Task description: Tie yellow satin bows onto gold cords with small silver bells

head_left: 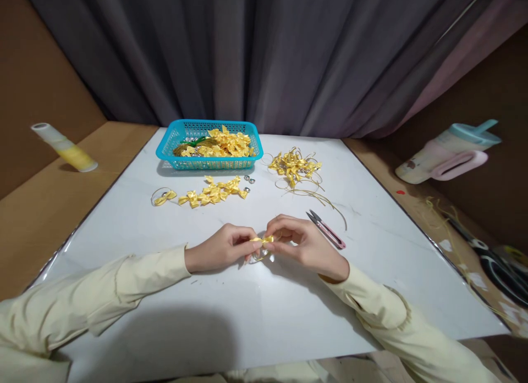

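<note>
Between my two hands, just above the white table surface, is a small yellow ribbon bow (pixel 267 239). My left hand (pixel 231 245) pinches its left side with thumb and fingers. On its right side my right hand (pixel 299 241) pinches it too. A thin cord loop and a small shiny piece (pixel 264 253) hang under the bow, partly hidden by the fingers. Beyond my hands lies a loose group of yellow bows (pixel 214 192), with a few silvery beads (pixel 249 179) at its right end. One bow with a cord loop (pixel 165 198) lies apart at the left.
A blue basket (pixel 209 163) at the back holds many bows and gold cord. Right of it is a pile of corded bows (pixel 295 166). Pink thread snips (pixel 325 229) lie near my right hand. A tumbler (pixel 445 155), black scissors (pixel 490 256) and a ribbon roll (pixel 68 149) stand or lie at the sides.
</note>
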Motion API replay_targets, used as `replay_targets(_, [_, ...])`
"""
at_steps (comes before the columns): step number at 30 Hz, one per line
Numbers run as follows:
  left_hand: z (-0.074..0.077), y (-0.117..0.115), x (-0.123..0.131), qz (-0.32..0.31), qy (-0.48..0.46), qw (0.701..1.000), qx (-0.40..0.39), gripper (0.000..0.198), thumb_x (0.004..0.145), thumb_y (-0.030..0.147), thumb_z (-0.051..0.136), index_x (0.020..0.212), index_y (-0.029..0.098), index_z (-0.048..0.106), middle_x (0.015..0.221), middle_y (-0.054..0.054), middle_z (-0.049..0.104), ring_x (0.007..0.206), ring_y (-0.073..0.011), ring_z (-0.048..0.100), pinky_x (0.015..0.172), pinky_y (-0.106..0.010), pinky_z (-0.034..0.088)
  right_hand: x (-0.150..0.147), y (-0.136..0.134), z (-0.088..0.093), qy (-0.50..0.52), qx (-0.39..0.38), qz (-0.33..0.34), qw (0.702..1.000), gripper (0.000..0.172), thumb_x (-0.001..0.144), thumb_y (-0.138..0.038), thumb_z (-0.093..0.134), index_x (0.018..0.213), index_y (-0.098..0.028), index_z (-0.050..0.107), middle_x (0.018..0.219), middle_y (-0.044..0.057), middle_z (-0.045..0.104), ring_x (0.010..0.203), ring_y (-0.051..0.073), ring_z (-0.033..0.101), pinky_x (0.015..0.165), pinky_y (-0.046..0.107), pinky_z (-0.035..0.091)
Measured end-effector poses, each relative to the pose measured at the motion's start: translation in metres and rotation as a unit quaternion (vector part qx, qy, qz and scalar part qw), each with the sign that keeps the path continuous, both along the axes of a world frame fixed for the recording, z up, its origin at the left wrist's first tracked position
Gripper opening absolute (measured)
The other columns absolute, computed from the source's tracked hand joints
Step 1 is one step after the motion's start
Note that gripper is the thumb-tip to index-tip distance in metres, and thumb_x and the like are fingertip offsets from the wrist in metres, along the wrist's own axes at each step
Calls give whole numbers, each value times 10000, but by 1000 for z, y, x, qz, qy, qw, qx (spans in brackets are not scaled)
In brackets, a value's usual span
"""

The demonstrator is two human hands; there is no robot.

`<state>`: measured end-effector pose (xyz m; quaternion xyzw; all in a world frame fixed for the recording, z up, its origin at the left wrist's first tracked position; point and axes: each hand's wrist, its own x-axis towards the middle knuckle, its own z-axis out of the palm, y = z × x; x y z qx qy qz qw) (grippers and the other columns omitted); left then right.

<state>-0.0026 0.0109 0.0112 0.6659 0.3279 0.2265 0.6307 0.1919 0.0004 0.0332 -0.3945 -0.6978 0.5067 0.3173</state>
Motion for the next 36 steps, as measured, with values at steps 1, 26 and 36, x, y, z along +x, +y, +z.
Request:
replay_targets(1, [0, 0, 0, -1, 0, 1000, 1, 260, 843, 314, 496, 680, 118, 550, 593, 10, 526, 541, -83, 478, 540, -209, 388, 0, 0, 0, -10, 22, 4, 1000, 156, 766, -305, 626, 806, -155, 623, 849, 50, 573, 709, 122, 590, 655, 248, 496])
replay_targets(26, [0, 3, -4, -18, -37, 998, -37, 185, 802, 271, 510, 717, 116, 562, 614, 4, 526, 571, -96, 489, 566, -224, 389, 0, -1, 1, -57, 120, 5, 991, 178, 819, -306, 575, 804, -175, 694, 806, 65, 635, 704, 127, 598, 602, 229, 494])
replay_targets(36, [3, 1, -2, -16, 13, 1000, 7, 211, 796, 290, 520, 664, 126, 525, 588, 12, 503, 560, -95, 469, 547, -222, 381, 1, 0, -1, -62, 133, 27, 989, 156, 822, -264, 572, 827, -163, 691, 822, 77, 635, 712, 133, 599, 621, 243, 504])
